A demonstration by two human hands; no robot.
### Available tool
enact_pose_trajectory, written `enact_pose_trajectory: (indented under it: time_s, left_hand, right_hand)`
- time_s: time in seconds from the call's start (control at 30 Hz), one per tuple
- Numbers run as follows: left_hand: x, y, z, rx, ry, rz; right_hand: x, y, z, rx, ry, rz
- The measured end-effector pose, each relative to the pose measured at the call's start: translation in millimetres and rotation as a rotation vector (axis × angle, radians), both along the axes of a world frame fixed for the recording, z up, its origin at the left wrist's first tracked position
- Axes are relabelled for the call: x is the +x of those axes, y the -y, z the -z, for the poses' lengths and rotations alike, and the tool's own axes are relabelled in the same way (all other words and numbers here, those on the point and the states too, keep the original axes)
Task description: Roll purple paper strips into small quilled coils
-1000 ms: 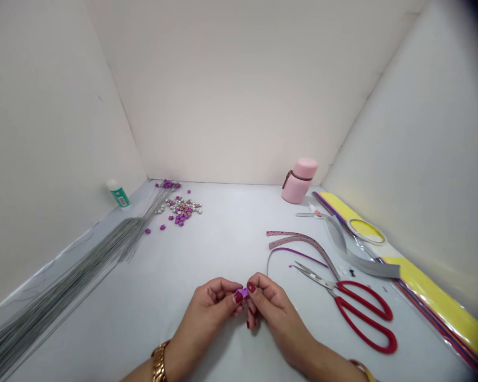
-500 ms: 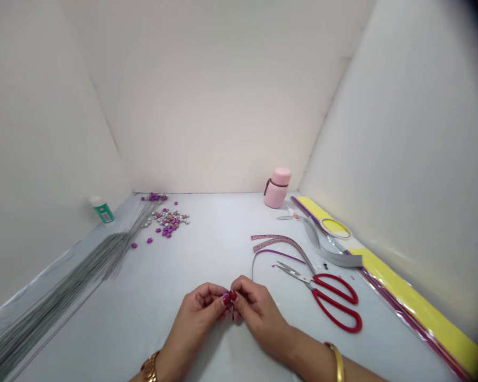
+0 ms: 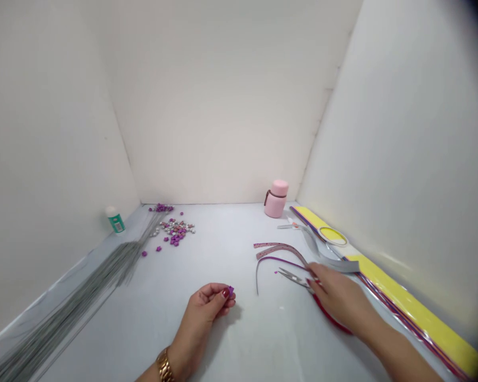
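Observation:
My left hand [image 3: 207, 307] is closed in a pinch, with a small purple folded paper piece [image 3: 231, 291] between thumb and fingertips. To the right, my right hand [image 3: 334, 294] is over the red-handled scissors [image 3: 297, 279], its fingers bent round them near the pivot. The hand covers most of the handles, and the blades lie slightly apart, pointing left. Just behind the blades a thin purple paper strip [image 3: 279, 259] curves over the table. Pink patterned strips [image 3: 281, 247] lie beyond it, their right ends beside my right hand.
Small purple and silver stars [image 3: 177, 231] are piled at the back left. A bundle of grey wires [image 3: 91, 286] runs along the left side, near a green-and-white glue bottle [image 3: 115, 220]. At the back stands a pink flask [image 3: 276, 200]. Yellow paper packs [image 3: 414, 302] line the right wall.
My right hand has left the purple piece and moved right onto the scissors. My left hand keeps hold of the piece. The camera view has shifted slightly.

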State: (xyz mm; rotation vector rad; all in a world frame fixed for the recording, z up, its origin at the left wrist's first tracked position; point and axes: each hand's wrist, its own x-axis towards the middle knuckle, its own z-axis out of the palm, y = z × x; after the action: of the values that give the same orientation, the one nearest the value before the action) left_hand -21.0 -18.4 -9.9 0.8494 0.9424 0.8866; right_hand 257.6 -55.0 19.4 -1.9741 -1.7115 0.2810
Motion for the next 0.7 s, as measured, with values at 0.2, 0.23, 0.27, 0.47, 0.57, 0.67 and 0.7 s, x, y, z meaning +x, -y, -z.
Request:
enact_pose_trajectory:
  time_s: [0.2,0.23,0.27,0.47,0.57,0.67,0.7]
  left_hand:
    - [-0.3,-0.6,-4.7,0.044,-0.053,0.000]
    - [0.2,-1.0,-4.0,0.045,-0.042,0.007]
    - [0.6,-1.2,-2.9,0.042,-0.031,0.007]
    - [2.8,3.0,5.5,-0.005,-0.017,-0.114]
    - [3.3,4.1,8.5,0.005,-0.036,-0.105]
    - [3.6,2.9,10.0,0.009,-0.045,-0.085]
    - [3.7,2.3,10.2,0.008,-0.043,-0.081]
  right_hand:
    - [51.2,37.1,25.1,-0.181,0.339,-0.078]
    - [49.1,36.9,25.6,-0.194,0.351,-0.087]
    - [45.5,36.0,24.6,-0.214,0.366,-0.082]
    - [19.6,37.2,1.1,-0.358,0.173,-0.174]
    - [11.6,28.3,-8.6,-0.359,0.049,-0.260]
    - [9.1,1.3,-11.4,-0.253,-0.032,-0.258]
    - [9.4,-9.7,-11.1,-0.212,-0.046,-0.237]
